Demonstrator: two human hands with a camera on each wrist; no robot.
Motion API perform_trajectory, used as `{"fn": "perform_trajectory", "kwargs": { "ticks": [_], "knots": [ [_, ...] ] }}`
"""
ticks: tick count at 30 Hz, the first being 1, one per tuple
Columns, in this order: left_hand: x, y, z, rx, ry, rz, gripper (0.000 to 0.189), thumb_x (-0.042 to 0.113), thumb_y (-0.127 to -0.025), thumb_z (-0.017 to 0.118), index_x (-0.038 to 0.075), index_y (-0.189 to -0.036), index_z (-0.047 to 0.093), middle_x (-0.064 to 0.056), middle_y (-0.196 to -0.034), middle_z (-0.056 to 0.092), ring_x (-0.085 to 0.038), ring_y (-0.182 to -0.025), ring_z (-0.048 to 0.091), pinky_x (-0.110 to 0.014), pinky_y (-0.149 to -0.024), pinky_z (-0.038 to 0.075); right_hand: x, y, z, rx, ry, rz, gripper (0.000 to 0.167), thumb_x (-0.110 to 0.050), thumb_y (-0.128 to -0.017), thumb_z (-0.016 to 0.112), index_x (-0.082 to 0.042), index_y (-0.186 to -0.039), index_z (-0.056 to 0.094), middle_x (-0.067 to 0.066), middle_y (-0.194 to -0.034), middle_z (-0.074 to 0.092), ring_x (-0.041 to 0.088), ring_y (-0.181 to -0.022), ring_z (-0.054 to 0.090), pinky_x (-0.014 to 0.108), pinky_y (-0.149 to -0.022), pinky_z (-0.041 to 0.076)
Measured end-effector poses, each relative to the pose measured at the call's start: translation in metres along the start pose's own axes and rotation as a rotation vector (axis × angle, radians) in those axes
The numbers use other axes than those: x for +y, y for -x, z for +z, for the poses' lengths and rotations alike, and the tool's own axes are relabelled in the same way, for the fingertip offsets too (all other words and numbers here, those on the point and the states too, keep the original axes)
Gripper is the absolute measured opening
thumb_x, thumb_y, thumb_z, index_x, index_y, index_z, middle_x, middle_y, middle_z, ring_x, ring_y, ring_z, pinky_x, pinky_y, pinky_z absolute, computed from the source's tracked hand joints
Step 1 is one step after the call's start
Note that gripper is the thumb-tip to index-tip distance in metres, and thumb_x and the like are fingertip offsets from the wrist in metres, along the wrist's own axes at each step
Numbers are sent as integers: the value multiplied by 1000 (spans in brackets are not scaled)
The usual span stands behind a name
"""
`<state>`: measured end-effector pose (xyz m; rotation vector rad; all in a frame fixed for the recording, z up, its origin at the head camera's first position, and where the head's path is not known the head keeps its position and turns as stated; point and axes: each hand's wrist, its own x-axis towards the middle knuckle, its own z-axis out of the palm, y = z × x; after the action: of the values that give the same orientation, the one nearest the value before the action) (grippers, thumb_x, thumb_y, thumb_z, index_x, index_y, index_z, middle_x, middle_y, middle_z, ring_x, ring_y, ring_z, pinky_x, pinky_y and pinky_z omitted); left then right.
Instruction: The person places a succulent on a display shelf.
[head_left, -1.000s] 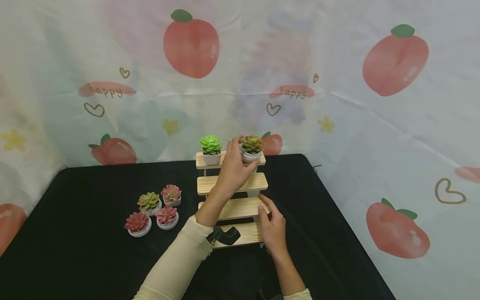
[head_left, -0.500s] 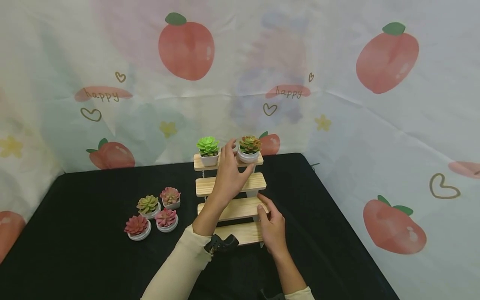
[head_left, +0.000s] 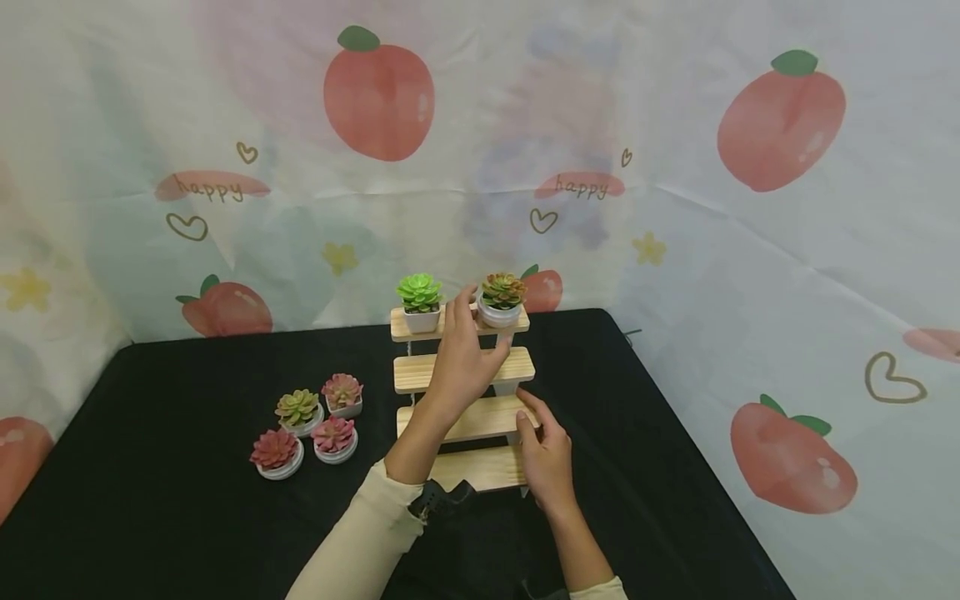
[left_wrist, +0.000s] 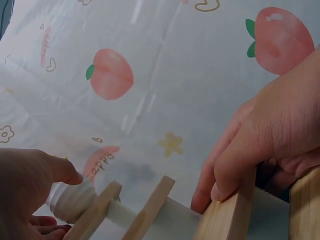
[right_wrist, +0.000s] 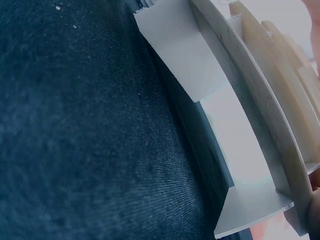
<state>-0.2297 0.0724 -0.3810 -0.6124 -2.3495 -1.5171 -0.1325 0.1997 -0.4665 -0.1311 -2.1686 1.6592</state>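
Note:
A four-step wooden display stand (head_left: 468, 419) with white side supports is at the middle of the black table. On the right of its top board is a succulent with reddish-green leaves in a round white pot (head_left: 500, 314). My left hand (head_left: 459, 367) is just left of and in front of this pot, fingers loosely spread, thumb below the top board. In the left wrist view the pot (left_wrist: 74, 202) shows between thumb and fingers. My right hand (head_left: 549, 460) grips the right end of the lower boards, its thumb over the board edge. A bright green succulent (head_left: 420, 298) in a square white pot occupies the top left.
Left of the stand, several potted succulents are grouped on the black-covered table (head_left: 172, 417): a dark pink one (head_left: 274, 450), a pink one (head_left: 333, 435), a yellow-green one (head_left: 298, 407) and a pale pink one (head_left: 343, 392). A peach-print curtain (head_left: 480, 108) hangs behind and to the right.
My left hand has loosened from the reddish-green succulent's pot and drawn slightly left and down, leaving it on the top board. The right hand keeps its grip on the stand.

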Motion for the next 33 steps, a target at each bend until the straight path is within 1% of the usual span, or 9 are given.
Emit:
{"fn": "perform_trajectory", "kwargs": {
  "ticks": [3, 7, 13, 15, 17, 21, 27, 29, 33],
  "knots": [
    [-1, 1, 0, -2, -6, -3, 87, 11, -93, 80, 3, -159, 24, -20, -147, 38, -32, -128, 52, -45, -97, 52, -8, 3, -1, -8, -1, -9, 33, 0, -105, 55, -3, -137, 65, 19, -135, 63, 41, -86, 58, 25, -61, 41],
    [-2, 1, -1, -7, -9, 5, 87, 11, -93, 80, 4, -159, 24, -20, -147, 38, -31, -125, 53, -46, -96, 52, -7, 2, 0, -4, 6, -16, 33, -1, -105, 55, -3, -137, 65, 15, -138, 63, 29, -78, 54, 25, -57, 38],
    [-4, 0, -3, -5, -6, 5, 87, 10, -93, 80, 5, -159, 24, -22, -146, 38, -31, -123, 53, -47, -95, 53, -6, 1, 0, -9, -1, -10, 34, -2, -106, 55, -4, -138, 64, 14, -140, 62, 39, -86, 57, 25, -58, 38],
    [-4, 1, -3, -3, -10, 3, 87, 11, -92, 80, 5, -159, 25, -22, -146, 39, -30, -122, 53, -47, -94, 52, -5, 1, 0, -12, 2, -11, 34, -3, -106, 55, -5, -139, 64, 13, -140, 62, 37, -88, 57, 25, -59, 39],
    [-6, 2, -3, -1, -14, 2, 86, 11, -92, 80, 4, -158, 25, -22, -146, 39, -30, -121, 53, -46, -94, 52, -4, 1, -1, -13, 13, -13, 34, -3, -106, 55, -5, -138, 65, 13, -139, 62, 32, -81, 55, 25, -57, 38],
    [-7, 2, -2, -3, -5, -3, 86, 10, -92, 80, 4, -158, 26, -20, -145, 39, -30, -122, 53, -46, -94, 52, -3, 2, -1, -13, 16, -18, 33, -4, -106, 55, -5, -138, 65, 13, -138, 63, 23, -78, 54, 25, -57, 39],
    [-7, 5, -2, -8, 5, -4, 83, 9, -93, 78, 5, -158, 26, -21, -146, 38, -29, -123, 52, -45, -94, 52, -4, 3, -1, -15, 15, -20, 34, -4, -107, 55, -6, -139, 65, 16, -136, 63, 17, -64, 46, 25, -54, 36],
    [-6, 6, -3, -11, 0, 4, 82, 9, -94, 77, 5, -158, 26, -21, -147, 38, -29, -125, 52, -45, -95, 52, -4, 3, -1, -14, 16, -20, 34, -4, -107, 55, -6, -139, 65, 15, -137, 63, 17, -69, 51, 25, -57, 39],
    [-6, 11, -4, -14, -5, 20, 81, 10, -95, 76, 5, -159, 26, -21, -147, 39, -30, -129, 52, -46, -97, 52, -4, 2, -1, -12, 15, -22, 33, -3, -106, 55, -3, -138, 64, 14, -139, 62, 23, -92, 60, 26, -66, 45]
  ]
}}
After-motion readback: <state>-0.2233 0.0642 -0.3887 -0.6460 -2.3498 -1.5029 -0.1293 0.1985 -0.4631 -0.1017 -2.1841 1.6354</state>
